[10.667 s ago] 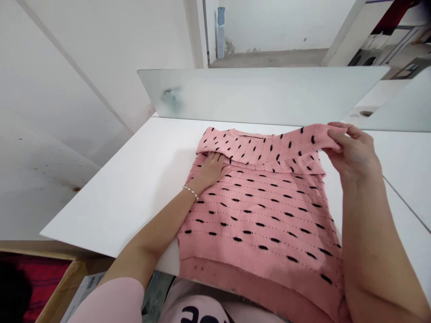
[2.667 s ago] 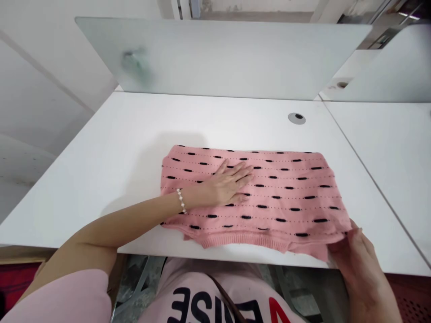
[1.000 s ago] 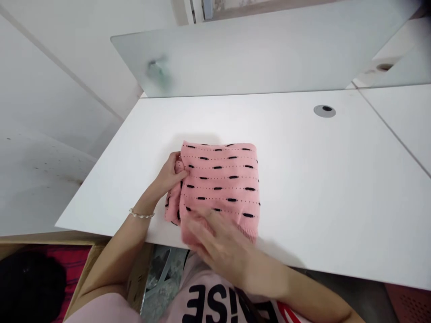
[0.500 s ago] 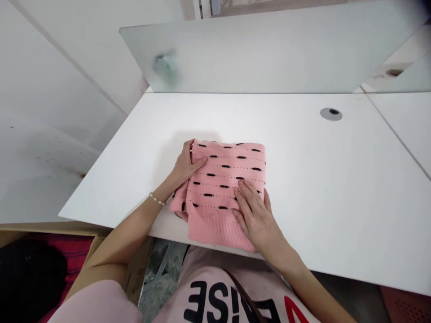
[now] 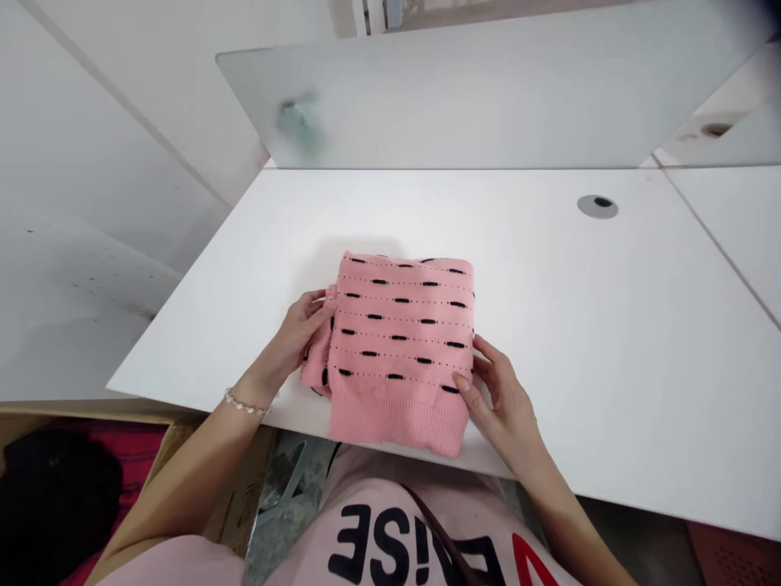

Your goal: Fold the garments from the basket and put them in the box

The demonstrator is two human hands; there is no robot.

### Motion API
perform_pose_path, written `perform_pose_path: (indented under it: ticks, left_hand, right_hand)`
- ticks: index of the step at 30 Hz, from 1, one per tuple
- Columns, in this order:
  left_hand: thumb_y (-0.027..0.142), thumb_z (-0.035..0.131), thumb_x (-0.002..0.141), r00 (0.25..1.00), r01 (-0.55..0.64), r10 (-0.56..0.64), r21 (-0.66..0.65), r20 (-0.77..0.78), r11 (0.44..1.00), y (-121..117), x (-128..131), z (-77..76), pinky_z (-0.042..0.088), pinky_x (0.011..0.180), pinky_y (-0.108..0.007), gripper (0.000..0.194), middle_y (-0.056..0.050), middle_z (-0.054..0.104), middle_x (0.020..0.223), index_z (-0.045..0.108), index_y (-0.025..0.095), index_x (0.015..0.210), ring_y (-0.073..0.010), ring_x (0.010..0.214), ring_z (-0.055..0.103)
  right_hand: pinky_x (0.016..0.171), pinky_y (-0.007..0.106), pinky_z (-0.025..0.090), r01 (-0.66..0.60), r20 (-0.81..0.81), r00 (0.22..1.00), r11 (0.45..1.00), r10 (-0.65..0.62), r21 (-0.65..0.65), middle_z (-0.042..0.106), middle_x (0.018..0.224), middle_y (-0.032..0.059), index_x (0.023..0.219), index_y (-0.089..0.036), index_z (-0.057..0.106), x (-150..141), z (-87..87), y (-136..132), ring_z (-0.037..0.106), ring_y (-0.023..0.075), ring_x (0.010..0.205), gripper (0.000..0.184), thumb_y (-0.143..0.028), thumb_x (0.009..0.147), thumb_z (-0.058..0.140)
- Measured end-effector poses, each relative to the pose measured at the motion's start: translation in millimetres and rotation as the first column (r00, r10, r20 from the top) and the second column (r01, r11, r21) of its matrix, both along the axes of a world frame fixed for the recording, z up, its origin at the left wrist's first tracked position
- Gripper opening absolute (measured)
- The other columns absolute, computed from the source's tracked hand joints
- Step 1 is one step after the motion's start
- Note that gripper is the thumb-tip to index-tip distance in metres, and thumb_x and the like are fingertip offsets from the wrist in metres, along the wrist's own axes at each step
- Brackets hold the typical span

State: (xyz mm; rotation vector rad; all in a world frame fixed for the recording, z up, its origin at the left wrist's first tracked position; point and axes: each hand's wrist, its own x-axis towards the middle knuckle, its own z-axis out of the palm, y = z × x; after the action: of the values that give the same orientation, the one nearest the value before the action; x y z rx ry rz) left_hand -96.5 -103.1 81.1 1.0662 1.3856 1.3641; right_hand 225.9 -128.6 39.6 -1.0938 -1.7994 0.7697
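A pink knit sweater with black dashes lies folded into a compact rectangle near the front edge of the white table. My left hand grips its left edge, fingers curled into the folded layers. On the opposite side, my right hand clasps the lower right corner, thumb on top and fingers against the side. A pearl bracelet circles my left wrist.
A frosted divider panel stands along the table's far edge. A round grey cable grommet sits at the back right. A cardboard box with dark and red cloth is on the floor at lower left.
The sweater went from spread out to folded small. In the last half second my right hand slid off its top to the right corner, and my left hand moved down its left edge.
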Motion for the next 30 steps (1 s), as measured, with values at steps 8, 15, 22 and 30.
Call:
perform_pose_path:
  ticks: [8, 15, 22, 30]
  left_hand:
    - [0.043, 0.073, 0.088, 0.898, 0.392, -0.372, -0.044, 0.234, 0.919, -18, 39, 8.0, 0.056, 0.103, -0.045, 0.061, -0.013, 0.068, 0.131, 0.055, 0.018, 0.141, -0.0324, 0.123, 0.063]
    - [0.029, 0.076, 0.084, 0.84, 0.367, -0.32, -0.024, 0.439, 0.93, -31, 63, -1.5, 0.045, 0.116, -0.052, 0.07, -0.013, 0.067, 0.134, 0.049, 0.023, 0.148, -0.0324, 0.128, 0.061]
    - [0.029, 0.073, 0.084, 0.827, 0.14, -0.172, 0.101, 0.536, 0.985, -69, 58, 6.3, 0.037, 0.122, -0.051, 0.069, -0.012, 0.07, 0.129, 0.049, 0.021, 0.148, -0.0313, 0.131, 0.06]
    - [0.024, 0.076, 0.077, 0.668, -0.573, 0.422, 0.062, 0.613, 0.817, -155, -25, 46.8, 0.053, 0.109, -0.041, 0.031, -0.001, 0.077, 0.088, 0.067, 0.016, 0.105, -0.0235, 0.109, 0.071]
  right_hand:
    - [0.111, 0.058, 0.045, 0.15, 0.011, 0.989, 0.987, -0.149, -0.053, 0.043, 0.151, 0.0154, 0.155, -0.023, 0.033, 2, 2.7, 4, 0.052, 0.0318, 0.132, 0.077, -0.058, 0.092, 0.061]
    - [0.117, 0.057, 0.038, 0.199, -0.058, 0.977, 0.977, -0.203, -0.073, 0.043, 0.154, 0.0114, 0.153, -0.025, 0.039, 8, 9.9, 3, 0.042, 0.0323, 0.142, 0.084, -0.056, 0.083, 0.073]
    - [0.101, 0.042, 0.054, -0.045, -0.215, 0.977, 0.977, -0.001, -0.208, 0.047, 0.151, 0.0095, 0.15, -0.034, 0.044, 11, 8.8, -3, 0.058, 0.0263, 0.127, 0.067, -0.05, 0.09, 0.069]
    - [0.097, 0.036, 0.055, -0.124, -0.318, 0.946, 0.976, 0.063, -0.177, 0.055, 0.141, 0.0092, 0.14, -0.033, 0.055, 8, -1.5, -2, 0.069, 0.0178, 0.103, 0.055, -0.039, 0.088, 0.073]
